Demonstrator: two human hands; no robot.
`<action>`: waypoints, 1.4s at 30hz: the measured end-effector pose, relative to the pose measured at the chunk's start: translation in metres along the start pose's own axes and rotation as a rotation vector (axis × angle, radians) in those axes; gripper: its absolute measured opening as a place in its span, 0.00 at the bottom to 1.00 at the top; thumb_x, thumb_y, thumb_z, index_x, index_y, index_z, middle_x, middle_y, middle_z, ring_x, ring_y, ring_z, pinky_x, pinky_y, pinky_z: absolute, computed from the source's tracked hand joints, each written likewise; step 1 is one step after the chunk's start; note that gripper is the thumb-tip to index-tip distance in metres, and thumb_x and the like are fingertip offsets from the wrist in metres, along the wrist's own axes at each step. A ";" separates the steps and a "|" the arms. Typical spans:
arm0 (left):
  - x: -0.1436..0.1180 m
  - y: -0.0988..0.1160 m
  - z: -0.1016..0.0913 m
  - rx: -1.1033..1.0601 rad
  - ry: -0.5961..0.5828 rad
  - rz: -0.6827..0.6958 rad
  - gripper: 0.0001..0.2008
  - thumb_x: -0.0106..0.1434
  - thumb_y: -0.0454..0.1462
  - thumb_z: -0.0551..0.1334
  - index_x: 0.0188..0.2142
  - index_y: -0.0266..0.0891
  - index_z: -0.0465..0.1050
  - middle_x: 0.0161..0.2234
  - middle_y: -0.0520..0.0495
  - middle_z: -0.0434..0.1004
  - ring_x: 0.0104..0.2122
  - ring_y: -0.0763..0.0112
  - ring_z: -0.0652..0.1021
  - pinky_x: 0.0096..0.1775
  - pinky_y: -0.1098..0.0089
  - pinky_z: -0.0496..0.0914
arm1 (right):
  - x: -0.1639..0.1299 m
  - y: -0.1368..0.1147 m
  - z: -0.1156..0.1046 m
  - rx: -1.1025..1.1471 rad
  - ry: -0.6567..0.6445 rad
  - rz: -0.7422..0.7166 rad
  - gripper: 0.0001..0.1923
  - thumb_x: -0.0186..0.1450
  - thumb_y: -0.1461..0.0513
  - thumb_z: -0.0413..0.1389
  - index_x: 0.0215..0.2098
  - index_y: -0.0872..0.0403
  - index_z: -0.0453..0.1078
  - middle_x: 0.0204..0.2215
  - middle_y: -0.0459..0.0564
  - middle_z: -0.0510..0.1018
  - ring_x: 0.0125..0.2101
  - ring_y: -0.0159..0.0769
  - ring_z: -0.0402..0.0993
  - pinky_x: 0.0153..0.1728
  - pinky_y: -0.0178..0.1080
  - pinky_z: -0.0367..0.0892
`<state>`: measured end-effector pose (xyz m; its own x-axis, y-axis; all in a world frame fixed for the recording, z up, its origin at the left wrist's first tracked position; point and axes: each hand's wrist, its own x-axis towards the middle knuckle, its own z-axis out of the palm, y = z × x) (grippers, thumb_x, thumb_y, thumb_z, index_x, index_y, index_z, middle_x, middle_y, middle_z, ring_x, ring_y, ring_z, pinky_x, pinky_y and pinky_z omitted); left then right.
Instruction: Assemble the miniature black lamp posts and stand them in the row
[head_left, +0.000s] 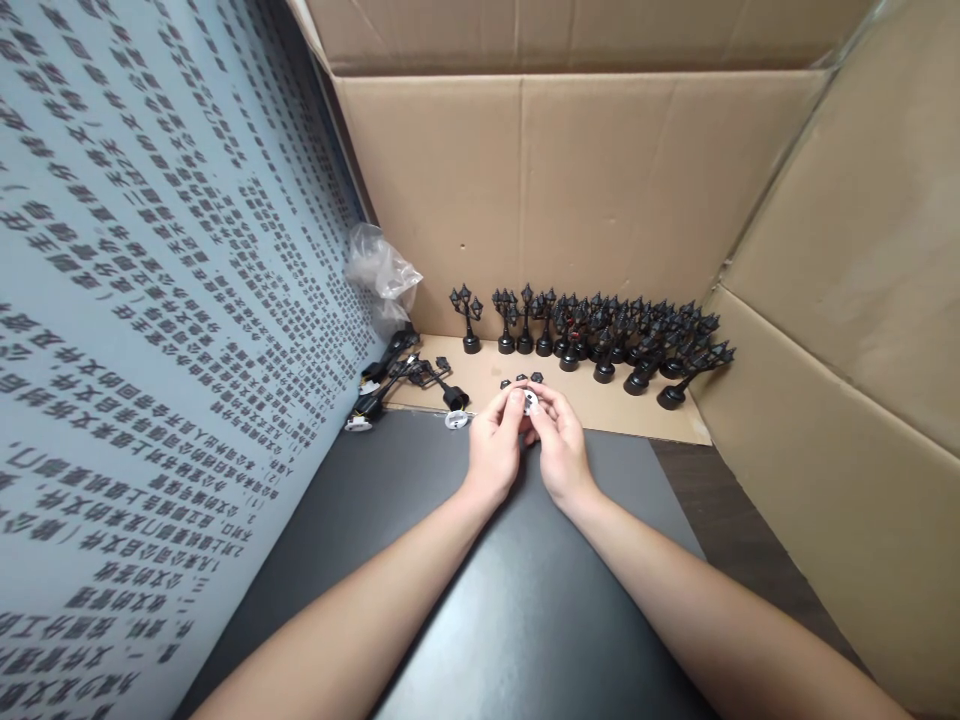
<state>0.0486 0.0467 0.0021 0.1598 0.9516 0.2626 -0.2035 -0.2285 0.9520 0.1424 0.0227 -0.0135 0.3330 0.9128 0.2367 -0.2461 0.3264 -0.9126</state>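
Between my hands is a miniature street lamp, its small black lantern heads [537, 378] pointing away from me and its round white base disc [530, 402] facing me. My left hand [496, 440] is closed on it from the left, thumb at the disc's edge. From the right, my right hand [562, 445] also grips it, with the thumb just below the disc. My fingers hide most of the lamp's post and black base. Nearest on the left lies another lamp [454, 397], its white disc [456, 420] hanging off the base by wires.
Many finished-looking black lamps [604, 345] stand crowded at the back right on a cardboard sheet [487, 365]. More lamps with loose discs [367, 408] lie at left, near a clear plastic bag [382, 275]. Cardboard walls [600, 180] and a printed panel [187, 300] enclose the dark mat [480, 620].
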 end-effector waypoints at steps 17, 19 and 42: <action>-0.001 0.001 0.003 0.105 -0.002 -0.001 0.17 0.70 0.45 0.66 0.53 0.40 0.82 0.52 0.41 0.84 0.49 0.59 0.82 0.52 0.62 0.76 | -0.002 0.000 -0.002 -0.047 0.095 -0.005 0.17 0.72 0.49 0.58 0.52 0.50 0.73 0.50 0.53 0.82 0.44 0.41 0.79 0.42 0.43 0.76; -0.001 0.000 0.002 0.084 -0.010 0.006 0.17 0.70 0.46 0.66 0.52 0.41 0.83 0.51 0.41 0.85 0.48 0.59 0.83 0.51 0.63 0.76 | -0.002 0.000 -0.002 -0.053 0.094 -0.013 0.17 0.72 0.49 0.58 0.52 0.50 0.73 0.50 0.54 0.82 0.46 0.42 0.79 0.44 0.44 0.76; -0.002 -0.008 -0.001 0.145 0.001 0.006 0.19 0.74 0.46 0.62 0.58 0.43 0.79 0.55 0.42 0.83 0.54 0.58 0.81 0.59 0.60 0.72 | -0.003 0.005 0.000 0.003 0.028 0.039 0.20 0.72 0.51 0.58 0.58 0.51 0.69 0.53 0.57 0.82 0.51 0.44 0.81 0.49 0.47 0.78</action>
<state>0.0486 0.0474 -0.0064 0.1581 0.9504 0.2680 -0.0628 -0.2612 0.9632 0.1397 0.0216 -0.0190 0.3482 0.9176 0.1919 -0.2620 0.2918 -0.9199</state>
